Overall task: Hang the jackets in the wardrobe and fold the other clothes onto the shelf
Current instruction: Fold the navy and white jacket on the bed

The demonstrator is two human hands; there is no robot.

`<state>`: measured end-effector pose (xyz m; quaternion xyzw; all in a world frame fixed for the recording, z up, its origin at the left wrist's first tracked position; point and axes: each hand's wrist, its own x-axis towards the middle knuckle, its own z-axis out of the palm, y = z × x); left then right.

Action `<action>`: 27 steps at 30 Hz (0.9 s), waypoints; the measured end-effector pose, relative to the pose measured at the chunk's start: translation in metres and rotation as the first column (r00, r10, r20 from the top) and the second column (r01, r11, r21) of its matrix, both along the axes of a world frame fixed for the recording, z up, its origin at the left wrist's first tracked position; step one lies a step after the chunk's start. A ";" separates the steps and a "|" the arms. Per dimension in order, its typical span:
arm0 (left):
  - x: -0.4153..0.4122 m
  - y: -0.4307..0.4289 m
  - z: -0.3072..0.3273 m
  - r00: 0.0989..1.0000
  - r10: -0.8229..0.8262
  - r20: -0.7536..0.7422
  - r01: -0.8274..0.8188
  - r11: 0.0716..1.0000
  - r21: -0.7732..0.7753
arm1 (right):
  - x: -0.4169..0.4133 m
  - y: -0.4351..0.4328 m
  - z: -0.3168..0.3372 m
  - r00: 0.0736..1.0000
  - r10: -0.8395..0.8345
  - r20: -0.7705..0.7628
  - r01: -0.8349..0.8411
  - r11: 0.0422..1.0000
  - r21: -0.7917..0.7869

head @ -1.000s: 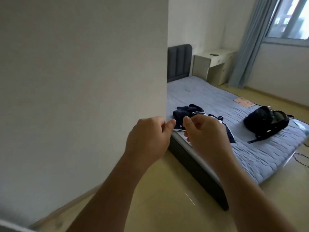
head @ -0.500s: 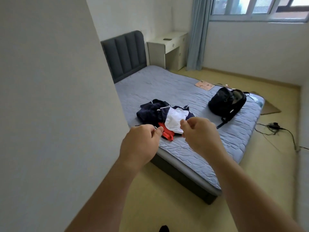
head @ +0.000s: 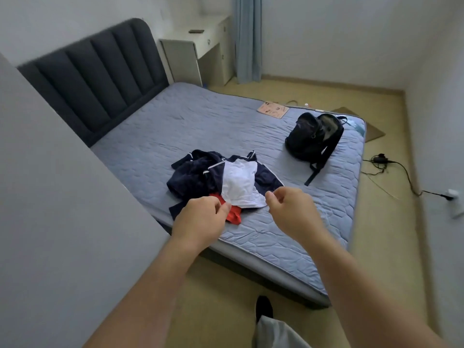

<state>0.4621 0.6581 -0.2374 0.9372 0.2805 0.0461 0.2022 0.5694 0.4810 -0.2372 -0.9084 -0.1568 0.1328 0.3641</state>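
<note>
Wall panel: a pale, matte, flat wall panel fills the left side, and its straight edge cuts across the near left corner of the bed.
Mattress: a wide mattress with rounded corners lies under a grey-blue quilted cover stitched in wavy cells, on a low dark base.
Floor: the floor is smooth and yellowish tan.
Headboard: the headboard is dark grey upholstery padded in upright channels, with a rounded top corner.
Desk: a white, boxy desk stands past the headboard, beside a pale blue pleated curtain.
Backpack: a black, soft, slumped backpack sits on the far right of the mattress, with one strap trailing toward the bed's edge.
Clothes heap: a crumpled clothes heap lies on the near part of the mattress, close to its near edge and well apart from the backpack.
Heap's look: it is navy cloth with thin white piping. A smooth white section sits in the middle, and a bright red piece pokes out nearest the viewer.
Left hand: the left hand is raised before the heap, fingers curled, thumb tip against the forefinger, with nothing visible between them. It overlaps the red piece in view, but whether it touches it cannot be told.
Right hand: the right hand is just right of the white section, fingers curled in and thumb close to the forefinger, gripping nothing visible.
Sheet: a pinkish printed sheet lies flat at the mattress's far edge.
Adapter: a black adapter with a thin cable lies on the floor to the right of the bed.
</note>
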 end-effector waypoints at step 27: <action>0.254 0.321 -0.258 0.852 -0.293 -0.434 0.157 0.933 -0.323 | 0.176 0.281 -0.201 0.894 -0.268 -0.359 0.189 0.952 -0.240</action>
